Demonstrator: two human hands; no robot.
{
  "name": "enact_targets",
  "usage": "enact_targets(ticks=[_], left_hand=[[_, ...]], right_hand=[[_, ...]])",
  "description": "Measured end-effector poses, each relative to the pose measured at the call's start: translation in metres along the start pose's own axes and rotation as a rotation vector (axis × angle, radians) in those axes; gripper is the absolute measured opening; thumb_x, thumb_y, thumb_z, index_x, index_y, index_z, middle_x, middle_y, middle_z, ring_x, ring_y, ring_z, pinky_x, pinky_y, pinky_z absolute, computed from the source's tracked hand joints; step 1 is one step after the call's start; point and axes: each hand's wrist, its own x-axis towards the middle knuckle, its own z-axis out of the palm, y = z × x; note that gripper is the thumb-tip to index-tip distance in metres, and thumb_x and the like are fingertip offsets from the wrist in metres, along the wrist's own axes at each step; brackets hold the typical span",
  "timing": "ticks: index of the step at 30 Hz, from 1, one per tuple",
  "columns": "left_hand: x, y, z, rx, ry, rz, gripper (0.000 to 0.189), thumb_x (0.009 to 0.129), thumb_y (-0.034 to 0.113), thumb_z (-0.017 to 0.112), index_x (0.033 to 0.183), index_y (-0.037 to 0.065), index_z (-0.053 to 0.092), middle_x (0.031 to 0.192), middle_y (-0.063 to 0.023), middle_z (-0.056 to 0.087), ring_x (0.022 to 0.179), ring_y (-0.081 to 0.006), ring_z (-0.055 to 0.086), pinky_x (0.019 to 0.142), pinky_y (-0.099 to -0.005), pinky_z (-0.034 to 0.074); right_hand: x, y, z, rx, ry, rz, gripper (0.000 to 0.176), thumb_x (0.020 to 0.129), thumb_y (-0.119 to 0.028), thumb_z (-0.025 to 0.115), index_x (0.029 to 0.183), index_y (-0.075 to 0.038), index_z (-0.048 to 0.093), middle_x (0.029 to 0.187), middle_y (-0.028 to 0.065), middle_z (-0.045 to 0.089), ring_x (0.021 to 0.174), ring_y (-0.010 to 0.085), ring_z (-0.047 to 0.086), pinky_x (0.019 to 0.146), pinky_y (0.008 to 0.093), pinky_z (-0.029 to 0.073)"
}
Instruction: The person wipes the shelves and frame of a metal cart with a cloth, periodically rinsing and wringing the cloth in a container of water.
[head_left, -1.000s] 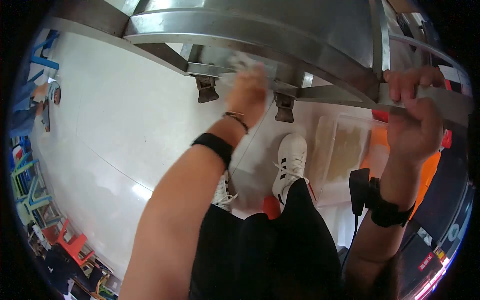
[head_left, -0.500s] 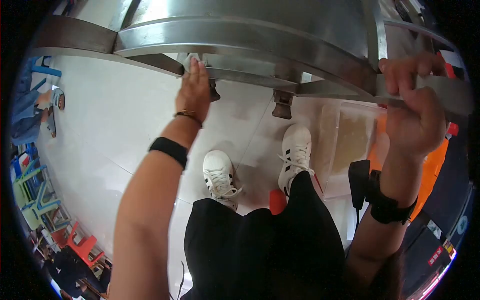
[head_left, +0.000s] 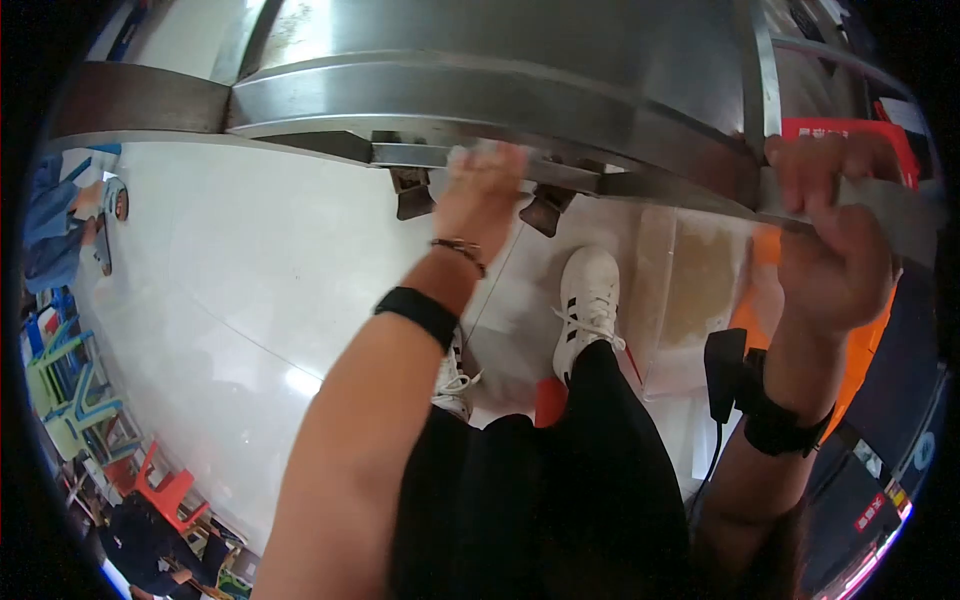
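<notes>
A steel frame point(head_left: 430, 95) with a shiny upper panel and lower rails spans the top of the view. My left hand point(head_left: 480, 205) reaches to its lower crossbar point(head_left: 410, 155), pressing a pale cloth point(head_left: 459, 156) against the metal. Motion blurs these fingertips, and most of the cloth is hidden beneath them. At the right, my right hand point(head_left: 830, 235) is closed around the end of the frame's side rail point(head_left: 915, 190). Two dark feet, one of them a brown foot point(head_left: 545, 210), show below the crossbar near my left hand.
Beside my right shoe point(head_left: 588, 300) stands a clear plastic bin point(head_left: 690, 300), with an orange item point(head_left: 865, 340) behind my right forearm. A black device point(head_left: 725, 375) with a cable hangs near that wrist. Another person's foot point(head_left: 115, 200) and small chairs point(head_left: 165, 485) are at the left.
My left hand has slid right along the crossbar with the cloth. My right hand stays on the rail. The frame's feet appear turned, and the red item's top edge shows behind my right hand.
</notes>
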Motion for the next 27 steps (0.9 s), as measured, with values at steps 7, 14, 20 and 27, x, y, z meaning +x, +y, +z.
enact_targets(ticks=[7, 14, 20, 27], left_hand=[[-0.032, -0.075, -0.02, 0.136, 0.089, -0.117, 0.047, 0.07, 0.002, 0.041, 0.115, -0.004, 0.028, 0.121, -0.0207, 0.027, 0.107, -0.0306, 0.035, 0.09, -0.0377, 0.028], [-0.01, -0.018, -0.005, -0.011, 0.163, -0.218, 0.047, 0.067, 0.002, 0.042, 0.112, -0.006, 0.032, 0.118, -0.0226, 0.029, 0.106, -0.0353, 0.033, 0.091, -0.0396, 0.025], [-0.005, -0.016, -0.017, -0.253, 0.198, -0.035, 0.042, 0.068, 0.001, 0.042, 0.109, -0.004, 0.037, 0.114, -0.0181, 0.037, 0.101, -0.0327, 0.039, 0.088, -0.0376, 0.03], [-0.008, -0.025, -0.039, -0.378, 0.253, -0.03, 0.037, 0.065, -0.003, 0.045, 0.101, 0.006, 0.045, 0.111, -0.0121, 0.042, 0.089, -0.0267, 0.048, 0.072, -0.0317, 0.042]], right_hand=[[-0.002, 0.005, -0.008, -0.108, -0.083, 0.007, 0.022, 0.058, -0.008, 0.036, 0.079, -0.002, 0.035, 0.064, 0.0067, 0.036, 0.061, 0.0161, 0.035, 0.071, 0.035, 0.031], [-0.028, 0.024, -0.007, -0.002, 0.402, -0.012, 0.037, 0.068, -0.015, 0.041, 0.102, -0.003, 0.035, 0.097, 0.0103, 0.043, 0.09, 0.0202, 0.04, 0.082, 0.0327, 0.029], [-0.153, 0.089, 0.002, -1.086, -0.033, 0.22, 0.044, 0.061, 0.004, 0.049, 0.104, -0.003, 0.04, 0.1, 0.0127, 0.043, 0.099, 0.0249, 0.04, 0.082, 0.0334, 0.033], [-0.092, 0.151, 0.075, -0.824, -0.396, -0.01, 0.041, 0.063, -0.004, 0.051, 0.103, -0.01, 0.045, 0.11, 0.0102, 0.041, 0.097, 0.0275, 0.041, 0.082, 0.0379, 0.033]])
